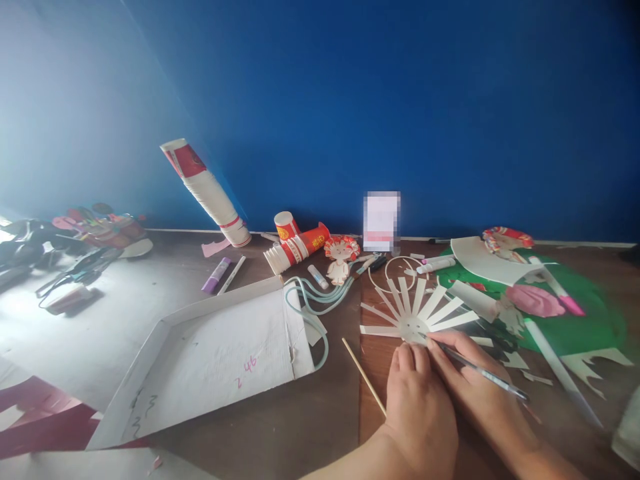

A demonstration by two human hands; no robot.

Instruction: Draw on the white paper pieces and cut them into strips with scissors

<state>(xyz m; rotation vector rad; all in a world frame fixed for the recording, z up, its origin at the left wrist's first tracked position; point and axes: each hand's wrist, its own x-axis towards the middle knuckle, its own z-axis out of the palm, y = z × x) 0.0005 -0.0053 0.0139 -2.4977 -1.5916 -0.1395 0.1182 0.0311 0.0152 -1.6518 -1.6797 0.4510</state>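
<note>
A cut white paper piece, with long strips fanning out from a round middle, lies on the brown table. Small dark dots like eyes mark that middle. My left hand is closed at its lower edge, fingers curled against the paper, the thumb hidden. In my right hand a pen is pinched, its tip at the round middle. Beside my left hand lies a thin wooden stick. Beyond the strips stands a small paper figure with red-and-white curled hair.
An open white box lid lies left of my hands. Paper cups and a tall leaning cup stack stand near the blue wall. A purple glue stick, a pale blue cord, markers and paper scraps lie about.
</note>
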